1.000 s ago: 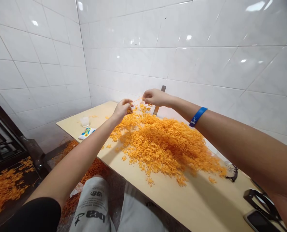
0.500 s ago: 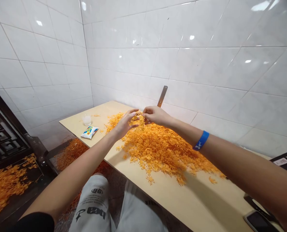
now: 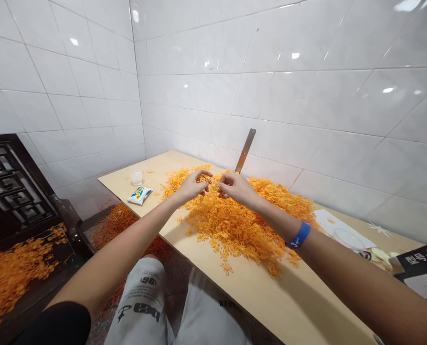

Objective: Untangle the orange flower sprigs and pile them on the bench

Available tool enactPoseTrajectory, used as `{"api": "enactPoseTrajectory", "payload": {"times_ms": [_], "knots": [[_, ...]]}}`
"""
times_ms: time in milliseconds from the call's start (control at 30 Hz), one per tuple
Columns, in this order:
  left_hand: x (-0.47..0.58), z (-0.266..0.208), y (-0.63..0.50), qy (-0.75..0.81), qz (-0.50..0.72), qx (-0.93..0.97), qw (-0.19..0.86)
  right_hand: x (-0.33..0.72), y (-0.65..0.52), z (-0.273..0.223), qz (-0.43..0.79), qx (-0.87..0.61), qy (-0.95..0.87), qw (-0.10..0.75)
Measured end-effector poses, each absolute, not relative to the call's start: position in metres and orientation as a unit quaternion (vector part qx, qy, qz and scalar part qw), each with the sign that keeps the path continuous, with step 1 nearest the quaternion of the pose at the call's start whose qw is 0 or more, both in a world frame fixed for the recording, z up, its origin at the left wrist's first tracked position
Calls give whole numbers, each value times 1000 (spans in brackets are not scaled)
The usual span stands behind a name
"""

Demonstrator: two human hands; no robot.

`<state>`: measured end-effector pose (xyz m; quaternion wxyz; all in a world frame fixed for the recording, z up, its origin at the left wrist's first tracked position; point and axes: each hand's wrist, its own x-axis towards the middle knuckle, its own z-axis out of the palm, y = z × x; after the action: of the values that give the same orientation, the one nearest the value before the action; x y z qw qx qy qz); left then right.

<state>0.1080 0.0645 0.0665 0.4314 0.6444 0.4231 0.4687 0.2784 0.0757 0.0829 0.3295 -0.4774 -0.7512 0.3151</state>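
Over the far side of a big heap of small orange plastic pieces (image 3: 231, 225), my two hands are close together. My left hand (image 3: 192, 187) has its fingers curled around a spiky orange plastic piece (image 3: 213, 182). Thumb and fingertips of my right hand (image 3: 237, 189) are pinched at the right side of that same piece. The fingers partly cover the piece, so its full shape is hidden. A blue wristband (image 3: 300, 235) is on my right wrist.
The heap lies on a pale wooden table (image 3: 264, 306). A metal strip (image 3: 245, 151) leans near the tiled wall. A snack packet (image 3: 140, 195) and a clear cup (image 3: 136, 178) stand left. White paper (image 3: 342, 230) and a black-and-white box (image 3: 421, 268) lie right. More orange pieces (image 3: 16, 273) cover a dark bench.
Both hands have lowered slightly, and the right hand's fingers are more curled. The view has shifted, showing the white paper and more of the box on the right.
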Motion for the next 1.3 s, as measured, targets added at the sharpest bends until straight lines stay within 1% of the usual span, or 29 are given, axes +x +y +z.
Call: {"api": "enactPoseTrajectory", "payload": {"times_ms": [133,233,300,400,467,500,567,633,667,700,733,800,833,900,933,1000,1100,1200,1267,1300], "knots": [[101,61,67,420,444,663,432,283,75,81,331,-469,-749,331],[100,58,70,434,440,665,418,282,76,80,312,-446,-785,295],[101,60,74,444,439,663,413,280,78,80,255,-448,-810,278],[102,70,79,437,435,661,429,279,84,82,125,-473,-829,271],[103,74,75,432,442,659,428,281,88,84,64,-484,-831,268],[102,71,69,440,461,657,404,282,89,84,49,-487,-831,265],[97,50,47,480,528,634,300,286,90,83,41,-487,-833,260],[89,6,8,540,590,576,166,290,89,80,43,-486,-835,255],[86,-22,-17,580,599,537,124,292,88,78,46,-483,-836,255],[84,-52,-44,624,580,512,108,294,87,76,49,-482,-837,256],[83,-82,-72,666,535,507,119,296,87,74,52,-481,-837,258],[84,-131,-121,723,390,542,178,299,88,71,58,-480,-836,259],[87,-148,-140,716,294,595,216,300,89,69,62,-481,-835,259],[91,-165,-163,688,146,670,238,301,91,69,75,-487,-829,264],[92,-167,-168,674,92,693,237,301,92,69,83,-491,-825,269],[90,-164,-169,664,37,712,225,300,93,72,102,-499,-814,278],[80,-154,-167,653,30,718,239,296,91,77,119,-505,-810,274],[72,-132,-164,631,82,713,295,295,88,79,134,-499,-812,271],[72,-102,-154,607,168,711,313,295,87,79,176,-495,-803,283],[75,-83,-143,591,232,708,308,295,86,78,215,-493,-790,296]]}}
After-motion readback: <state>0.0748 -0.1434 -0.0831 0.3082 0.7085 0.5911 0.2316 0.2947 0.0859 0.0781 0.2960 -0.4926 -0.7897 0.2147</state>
